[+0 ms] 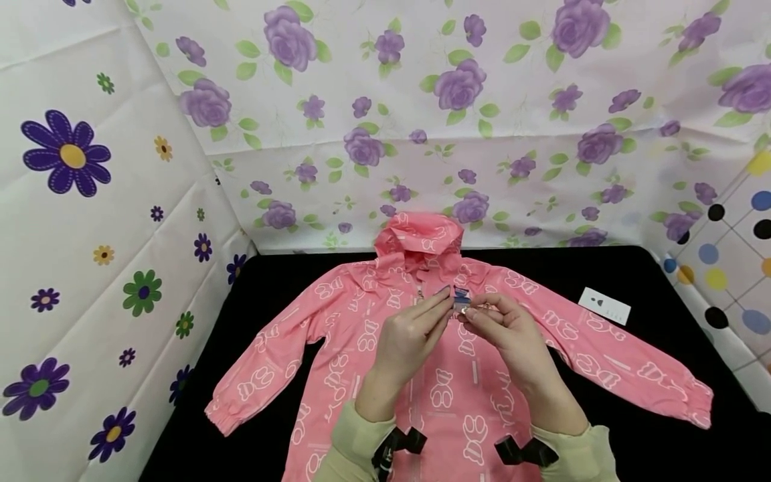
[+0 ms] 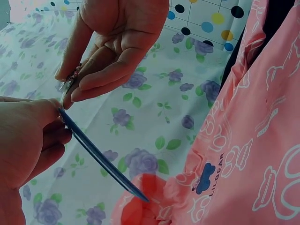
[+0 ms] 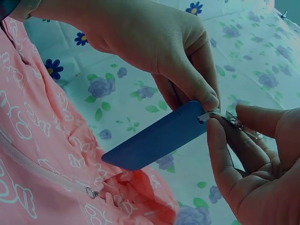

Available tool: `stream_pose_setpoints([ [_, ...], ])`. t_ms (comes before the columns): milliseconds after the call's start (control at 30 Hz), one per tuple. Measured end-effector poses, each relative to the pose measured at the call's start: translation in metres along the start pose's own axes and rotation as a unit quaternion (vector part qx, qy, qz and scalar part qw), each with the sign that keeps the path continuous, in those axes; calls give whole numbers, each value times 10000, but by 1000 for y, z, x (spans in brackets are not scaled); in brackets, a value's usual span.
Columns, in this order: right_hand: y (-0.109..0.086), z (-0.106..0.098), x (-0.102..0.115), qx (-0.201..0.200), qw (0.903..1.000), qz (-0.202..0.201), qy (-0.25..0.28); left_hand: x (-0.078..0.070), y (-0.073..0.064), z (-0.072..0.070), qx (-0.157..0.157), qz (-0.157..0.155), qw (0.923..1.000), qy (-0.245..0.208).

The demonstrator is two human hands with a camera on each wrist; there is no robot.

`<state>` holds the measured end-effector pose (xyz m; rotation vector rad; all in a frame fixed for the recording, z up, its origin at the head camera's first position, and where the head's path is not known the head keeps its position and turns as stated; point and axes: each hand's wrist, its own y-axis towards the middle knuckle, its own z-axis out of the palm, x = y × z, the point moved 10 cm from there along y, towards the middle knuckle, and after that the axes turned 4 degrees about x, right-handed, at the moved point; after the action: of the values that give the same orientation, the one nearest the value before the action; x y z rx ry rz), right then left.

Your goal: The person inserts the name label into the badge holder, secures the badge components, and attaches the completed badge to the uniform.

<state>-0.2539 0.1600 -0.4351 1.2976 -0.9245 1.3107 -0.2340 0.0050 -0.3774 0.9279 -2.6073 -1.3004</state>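
Note:
A pink hooded jacket (image 1: 442, 361) with white bear outlines lies spread beneath both hands. Above its chest, my left hand (image 1: 405, 341) pinches the holed end of a flat blue hang tag (image 3: 157, 136) between thumb and fingers. The tag (image 2: 101, 159) appears nearly edge-on in the left wrist view. A thin light strip passes through its hole. Close beside, my right hand (image 1: 518, 335) pinches a small shiny metallic piece (image 3: 234, 121) at that strip; its exact kind is unclear. In the right wrist view the fingertips of both hands almost meet at the hole.
Under the jacket is a black table surface (image 1: 241, 321). A white card (image 1: 605, 306) lies near the right sleeve. Flower-printed sheets (image 1: 373, 181) stand behind and to the left, and a dotted one (image 1: 731, 261) to the right. The jacket's zipper pull (image 3: 91, 192) shows near its collar.

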Motion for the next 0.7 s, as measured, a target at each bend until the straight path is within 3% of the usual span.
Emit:
stream_pose_setpoints([
  [400, 0, 3, -5, -276, 9995, 18, -117, 4, 0, 0, -47, -203, 9997, 130],
  [700, 0, 3, -6, -641, 9951, 37, 755, 4, 1, -5, -170, -183, 9997, -39],
])
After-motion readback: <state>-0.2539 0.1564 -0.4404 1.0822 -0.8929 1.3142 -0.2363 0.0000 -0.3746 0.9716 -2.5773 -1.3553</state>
